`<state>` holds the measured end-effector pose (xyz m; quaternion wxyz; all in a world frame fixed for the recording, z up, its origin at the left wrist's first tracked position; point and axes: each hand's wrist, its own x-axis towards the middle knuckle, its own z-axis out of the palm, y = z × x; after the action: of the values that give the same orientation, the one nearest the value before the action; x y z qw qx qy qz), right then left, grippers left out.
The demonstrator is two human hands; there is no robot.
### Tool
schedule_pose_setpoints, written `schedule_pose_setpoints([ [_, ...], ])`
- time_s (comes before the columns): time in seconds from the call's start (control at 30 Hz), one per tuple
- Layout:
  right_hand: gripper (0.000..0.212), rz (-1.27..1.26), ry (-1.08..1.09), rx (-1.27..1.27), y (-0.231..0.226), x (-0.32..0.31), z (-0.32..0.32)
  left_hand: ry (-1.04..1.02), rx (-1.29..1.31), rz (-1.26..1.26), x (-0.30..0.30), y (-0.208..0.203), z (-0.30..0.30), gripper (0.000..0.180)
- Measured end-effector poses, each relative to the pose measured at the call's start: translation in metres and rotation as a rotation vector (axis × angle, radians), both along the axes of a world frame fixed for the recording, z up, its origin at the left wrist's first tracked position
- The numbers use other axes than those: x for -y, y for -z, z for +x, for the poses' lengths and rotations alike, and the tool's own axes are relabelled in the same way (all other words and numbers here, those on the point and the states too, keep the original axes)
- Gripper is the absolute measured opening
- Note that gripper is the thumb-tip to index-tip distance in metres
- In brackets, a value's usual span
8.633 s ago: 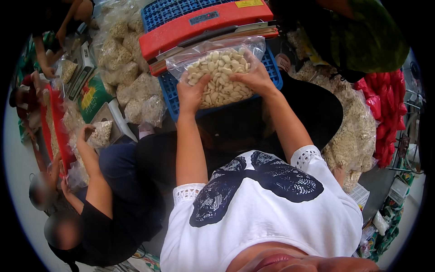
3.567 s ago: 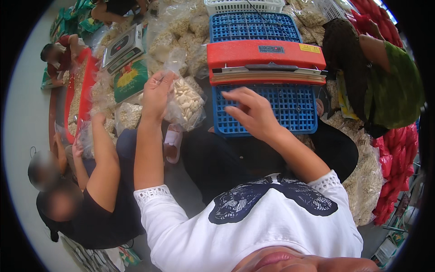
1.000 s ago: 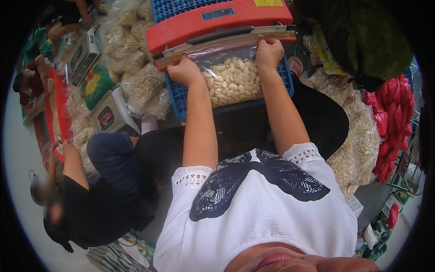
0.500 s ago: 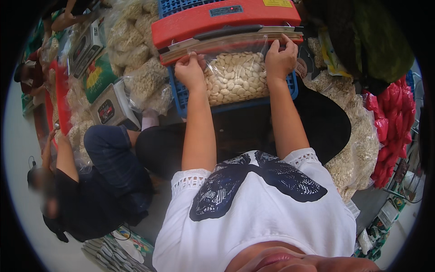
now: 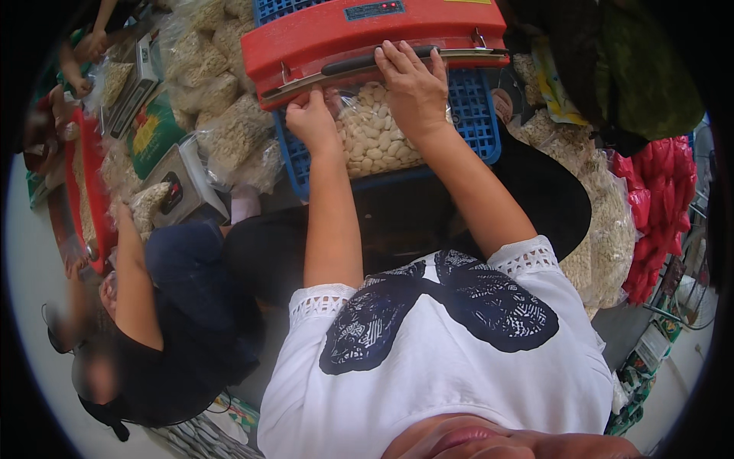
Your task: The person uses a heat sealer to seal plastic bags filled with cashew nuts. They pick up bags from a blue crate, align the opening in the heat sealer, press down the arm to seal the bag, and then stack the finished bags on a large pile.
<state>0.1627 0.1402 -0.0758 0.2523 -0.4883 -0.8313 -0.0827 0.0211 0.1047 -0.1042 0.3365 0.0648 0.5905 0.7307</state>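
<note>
Blue crate (image 5: 482, 115) is the base; red sealer (image 5: 306, 42) sits across its 12 o'clock side. Bag of pale beans (image 5: 375, 134) lies on the crate at the sealer's 6 o'clock: long axis roughly 9-to-3, near parallel to the metal bar (image 5: 478, 53), top edge hidden around there. Right hand (image 5: 418, 92) laid flat, fingers extended over black handle (image 5: 348, 66), not wrapped; bag at its 7 o'clock, partly under that forearm. Left hand (image 5: 313, 122) is nearer: looks pinched on the bag's 10 o'clock corner, rest of bag at its 3-4 o'clock.
</note>
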Motion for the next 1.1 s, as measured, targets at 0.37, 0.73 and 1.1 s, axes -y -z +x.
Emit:
schedule_pose_setpoints([
  [0.37,0.041,0.018,-0.018,-0.024,0.004,0.0,0.003,0.125,-0.106,-0.111,0.04,0.009,-0.017,0.017],
  [0.73,0.044,0.077,-0.11,-0.141,-0.02,-0.012,0.021,0.306,-0.238,-0.188,0.055,0.029,-0.026,0.025],
  [1.1,0.063,-1.128,0.178,-0.529,0.001,0.028,0.082,0.933,-0.782,-0.575,0.058,-0.036,-0.01,0.071],
])
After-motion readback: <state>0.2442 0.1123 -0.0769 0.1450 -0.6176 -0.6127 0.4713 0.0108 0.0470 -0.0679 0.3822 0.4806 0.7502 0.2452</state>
